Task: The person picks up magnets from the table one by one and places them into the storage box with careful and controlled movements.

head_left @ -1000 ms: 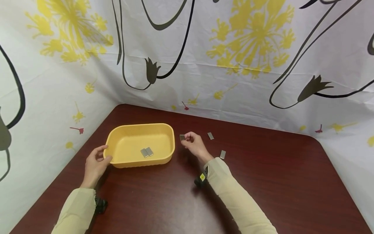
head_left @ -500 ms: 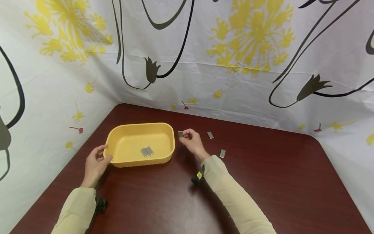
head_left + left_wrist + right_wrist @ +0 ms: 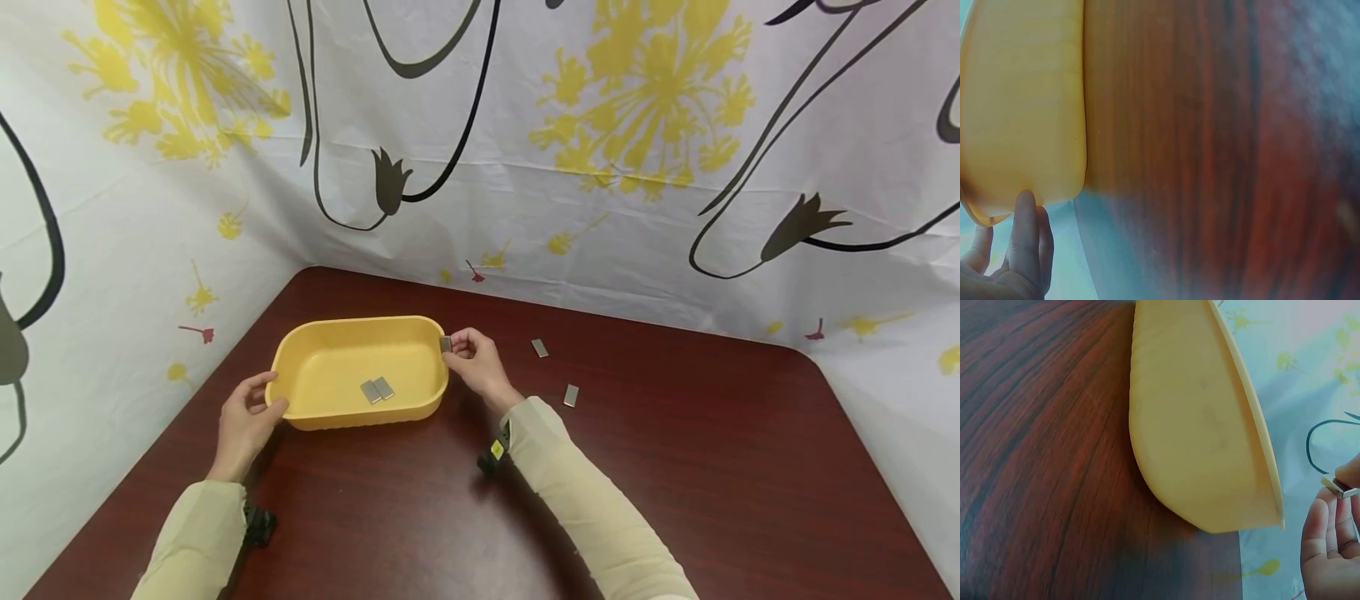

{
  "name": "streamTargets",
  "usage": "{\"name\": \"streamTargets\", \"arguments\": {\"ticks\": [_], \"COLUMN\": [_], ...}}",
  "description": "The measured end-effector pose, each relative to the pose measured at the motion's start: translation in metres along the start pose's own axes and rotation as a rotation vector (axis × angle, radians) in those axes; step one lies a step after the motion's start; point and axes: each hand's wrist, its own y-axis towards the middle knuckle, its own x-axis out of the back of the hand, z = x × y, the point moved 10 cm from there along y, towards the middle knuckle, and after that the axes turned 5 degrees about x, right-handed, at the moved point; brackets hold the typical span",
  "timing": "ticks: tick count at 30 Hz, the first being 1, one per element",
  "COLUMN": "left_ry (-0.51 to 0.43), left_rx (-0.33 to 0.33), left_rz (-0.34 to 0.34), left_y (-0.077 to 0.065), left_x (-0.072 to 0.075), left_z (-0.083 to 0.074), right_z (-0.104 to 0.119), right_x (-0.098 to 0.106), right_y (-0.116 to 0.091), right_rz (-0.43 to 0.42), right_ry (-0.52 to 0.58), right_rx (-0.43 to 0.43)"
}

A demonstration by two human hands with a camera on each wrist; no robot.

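Note:
A yellow plastic tub (image 3: 330,419) sits on the table, and two small flat silvery rectangular blocks (image 3: 371,392) lie overlapping on its floor. At the tub's left end my left hand (image 3: 247,421) holds the rim, thumb near the front corner; in the left wrist view its fingers (image 3: 1024,231) touch the outer wall. My right hand (image 3: 478,367) pinches another silvery block (image 3: 446,344) between thumb and fingers, at the tub's right rim. The right wrist view shows that block edge-on, above the rim's level.
Two more silvery blocks lie on the dark red-brown table (image 3: 675,433) to the right: one block (image 3: 540,348) farther back, one block (image 3: 571,396) nearer. A patterned white cloth (image 3: 525,233) hangs behind and left of the table.
My right hand has moved left with the pinched block, from beside the tub to its right rim. The left hand and the tub have stayed in place.

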Motion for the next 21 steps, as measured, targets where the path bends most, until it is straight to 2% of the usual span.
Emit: {"name": "streamTargets", "arguments": {"ticks": [6, 10, 15, 21], "left_ry": [0.001, 0.002, 0.000, 0.011], "left_rx": [0.005, 0.013, 0.018, 0.019], "left_rz": [-0.004, 0.003, -0.002, -0.011], "left_y": [-0.001, -0.001, -0.002, -0.001], "left_x": [0.001, 0.000, 0.000, 0.000], "left_z": [0.000, 0.002, 0.003, 0.002], "right_z": [0.016, 0.018, 0.041, 0.030], "right_x": [-0.011, -0.019, -0.027, -0.038], "right_y": [-0.004, -0.002, -0.009, 0.000], "right_rz": [0.033, 0.068, 0.104, 0.118], "right_ry": [0.007, 0.021, 0.040, 0.028], "right_rx": [0.024, 0.092, 0.122, 0.128]}}
